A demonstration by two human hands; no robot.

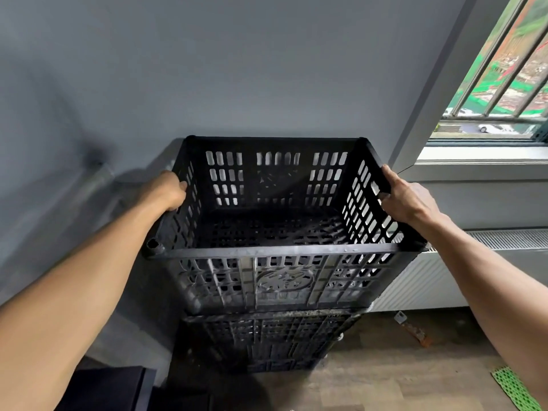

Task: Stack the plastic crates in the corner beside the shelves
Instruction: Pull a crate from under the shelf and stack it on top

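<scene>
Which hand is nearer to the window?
Right. The right hand grips the top crate's right rim, on the side just below the window. The left hand grips the opposite rim, toward the grey wall.

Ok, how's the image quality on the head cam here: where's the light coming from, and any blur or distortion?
Head view: daylight enters from the window at the right, which is overexposed; the top crate casts a soft shadow on the grey wall to its left; wide-angle bending shows in the window frame; both hands look sharp, left hand, right hand.
</scene>
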